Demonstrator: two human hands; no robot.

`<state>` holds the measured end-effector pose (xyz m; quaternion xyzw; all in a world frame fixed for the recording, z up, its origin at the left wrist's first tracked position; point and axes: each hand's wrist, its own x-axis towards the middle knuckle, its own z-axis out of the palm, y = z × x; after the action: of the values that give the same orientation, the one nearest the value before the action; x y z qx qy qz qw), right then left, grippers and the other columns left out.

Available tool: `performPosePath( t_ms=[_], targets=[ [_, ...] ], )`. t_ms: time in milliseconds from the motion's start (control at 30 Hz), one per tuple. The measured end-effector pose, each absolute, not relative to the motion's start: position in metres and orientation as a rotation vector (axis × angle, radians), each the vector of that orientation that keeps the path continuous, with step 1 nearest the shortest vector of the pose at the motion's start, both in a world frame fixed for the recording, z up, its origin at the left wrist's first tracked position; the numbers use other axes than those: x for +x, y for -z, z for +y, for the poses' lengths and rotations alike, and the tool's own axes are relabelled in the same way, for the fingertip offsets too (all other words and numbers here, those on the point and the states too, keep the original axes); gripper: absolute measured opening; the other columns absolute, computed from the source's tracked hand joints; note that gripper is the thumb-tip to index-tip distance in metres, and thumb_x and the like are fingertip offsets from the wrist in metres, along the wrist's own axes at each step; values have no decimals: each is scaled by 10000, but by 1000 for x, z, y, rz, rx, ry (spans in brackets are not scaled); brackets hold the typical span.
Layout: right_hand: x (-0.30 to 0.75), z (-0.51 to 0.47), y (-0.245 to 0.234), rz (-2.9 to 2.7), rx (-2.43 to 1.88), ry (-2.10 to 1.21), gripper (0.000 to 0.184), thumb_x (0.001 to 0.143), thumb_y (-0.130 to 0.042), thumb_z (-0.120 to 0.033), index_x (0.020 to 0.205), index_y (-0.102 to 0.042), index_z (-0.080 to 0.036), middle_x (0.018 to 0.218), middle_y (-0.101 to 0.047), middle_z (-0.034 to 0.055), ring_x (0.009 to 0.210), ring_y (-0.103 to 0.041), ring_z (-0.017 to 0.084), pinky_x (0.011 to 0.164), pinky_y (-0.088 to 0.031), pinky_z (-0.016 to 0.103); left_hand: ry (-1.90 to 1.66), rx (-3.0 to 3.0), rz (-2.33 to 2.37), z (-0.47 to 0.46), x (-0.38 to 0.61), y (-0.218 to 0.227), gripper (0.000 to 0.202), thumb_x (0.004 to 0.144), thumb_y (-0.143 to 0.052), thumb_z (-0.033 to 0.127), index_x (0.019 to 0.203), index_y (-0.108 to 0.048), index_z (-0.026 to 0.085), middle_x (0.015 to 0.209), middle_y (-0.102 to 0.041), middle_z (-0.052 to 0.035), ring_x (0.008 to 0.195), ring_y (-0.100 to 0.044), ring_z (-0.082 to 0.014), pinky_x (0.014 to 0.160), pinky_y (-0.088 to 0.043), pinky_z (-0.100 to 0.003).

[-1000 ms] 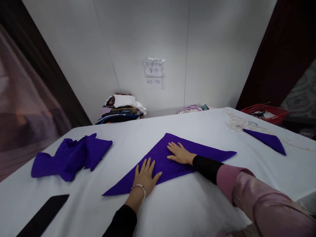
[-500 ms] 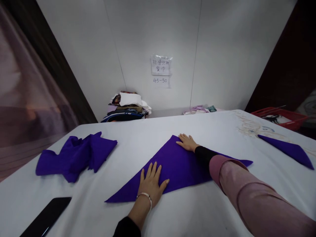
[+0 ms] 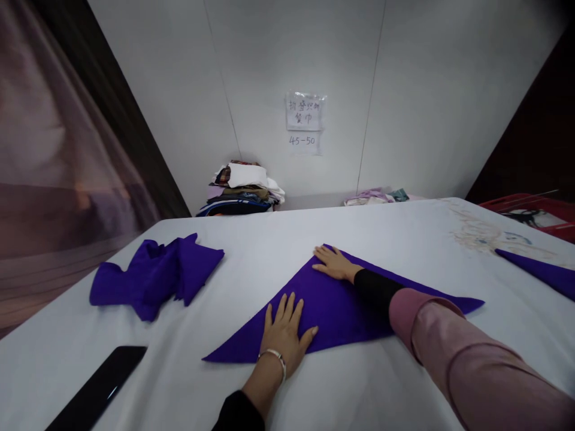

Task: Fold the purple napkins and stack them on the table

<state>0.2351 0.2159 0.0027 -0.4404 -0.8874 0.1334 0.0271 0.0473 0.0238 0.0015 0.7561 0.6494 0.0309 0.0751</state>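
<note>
A purple cloth napkin [image 3: 341,314] lies on the white-covered table, folded into a wide triangle with its peak pointing away from me. My left hand [image 3: 285,332], a bracelet at its wrist, rests flat on the napkin's left half near the front edge, fingers spread. Close to the peak, my right hand [image 3: 335,262] is laid flat on the cloth with its fingers stretched out. The right sleeve covers part of the napkin's right side. Neither hand grips the fabric.
Crumpled purple cloth [image 3: 157,272] lies at the left, above a black phone-like slab [image 3: 99,386]. A folded purple piece [image 3: 539,272] is at the right edge. Clothes are piled [image 3: 245,188] behind the table, and a red basket [image 3: 557,209] stands at the far right.
My right hand has shifted left across the napkin's peak, uncovering its upper right edge. My left hand stays flat in the same spot on the cloth. The whole view has swung slightly left.
</note>
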Motion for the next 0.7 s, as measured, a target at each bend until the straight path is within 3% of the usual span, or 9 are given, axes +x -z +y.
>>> performPosePath(
  t_ms=[167, 233, 500, 600, 700],
  targets=[
    [254, 240, -8, -2509, -1737, -349, 794, 874, -102, -644, 1434, -213, -92, 1503, -139, 168, 1378, -76, 312, 1069, -80, 544, -108, 2261, 1939, 23, 47, -2, 719, 830, -234, 651, 1410, -274, 228, 1504, -198, -59, 1386, -121, -273, 1104, -83, -551],
    [248, 230, -9, -2518, -1706, -328, 800, 871, -97, -651, 1438, -203, -97, 1507, -125, 160, 1383, -54, 295, 1080, -61, 522, -116, 2261, 1941, 23, 47, -2, 711, 831, -241, 644, 1408, -281, 231, 1502, -209, -61, 1385, -128, -277, 1101, -84, -556],
    [210, 162, -6, -2971, -657, -481, 732, 871, -219, -653, 1456, -148, -219, 1516, -137, 57, 1389, -74, 211, 1109, 27, 416, -76, 2259, 1952, 23, 48, -2, 728, 822, -225, 654, 1406, -289, 224, 1502, -195, -62, 1386, -119, -280, 1099, -71, -568],
    [215, 180, -5, -2954, -821, -497, 738, 868, -221, -657, 1452, -169, -210, 1514, -140, 63, 1387, -84, 220, 1107, 17, 428, -77, 2254, 1951, 23, 48, -3, 726, 826, -214, 654, 1412, -268, 230, 1505, -179, -53, 1387, -110, -274, 1100, -71, -565],
    [236, 214, -5, -2793, -1293, -425, 725, 871, -213, -651, 1441, -225, -204, 1513, -156, 59, 1387, -84, 222, 1109, -16, 419, -76, 2249, 1958, 24, 48, -3, 716, 829, -222, 648, 1414, -262, 237, 1508, -166, -46, 1388, -107, -274, 1100, -78, -564]
  ],
)
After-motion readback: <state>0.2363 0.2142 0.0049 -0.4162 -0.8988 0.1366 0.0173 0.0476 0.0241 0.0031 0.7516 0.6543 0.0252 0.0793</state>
